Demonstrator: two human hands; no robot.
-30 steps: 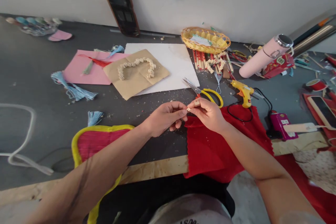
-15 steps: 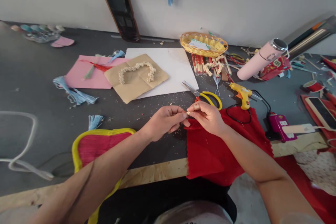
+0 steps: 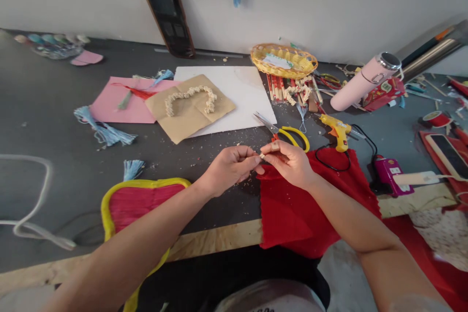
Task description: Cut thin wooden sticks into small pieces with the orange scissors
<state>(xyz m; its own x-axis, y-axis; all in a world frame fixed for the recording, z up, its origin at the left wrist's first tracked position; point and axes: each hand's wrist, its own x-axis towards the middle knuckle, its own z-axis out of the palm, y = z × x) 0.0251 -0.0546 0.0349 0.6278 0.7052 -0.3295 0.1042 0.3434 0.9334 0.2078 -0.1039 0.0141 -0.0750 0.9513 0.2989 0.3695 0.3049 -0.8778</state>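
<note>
Fingertip to fingertip, my left hand [image 3: 230, 168] and my right hand [image 3: 288, 163] pinch a tiny cream-coloured piece [image 3: 262, 155] between them. Its kind is too small to make out. Both hands are closed, above the dark table at the corner of a red cloth [image 3: 310, 204]. Just beyond my right hand lie scissors [image 3: 294, 137] with yellow handles. Farther back, a curved string of small cream pieces [image 3: 190, 93] rests on brown paper [image 3: 179, 124]. Pale crumbs are scattered below my hands.
A yellow glue gun [image 3: 338, 131] with a black cord lies right of the scissors. Behind stand a wicker basket [image 3: 285, 70] and a pink flask [image 3: 360, 85]. Blue tassels [image 3: 106, 129] and pink paper [image 3: 106, 102] lie left. A phone [image 3: 168, 17] leans on the wall.
My hands stay almost in place, still pinching the tiny piece. The fingers of my left hand have curled in slightly. Nothing else has visibly moved.
</note>
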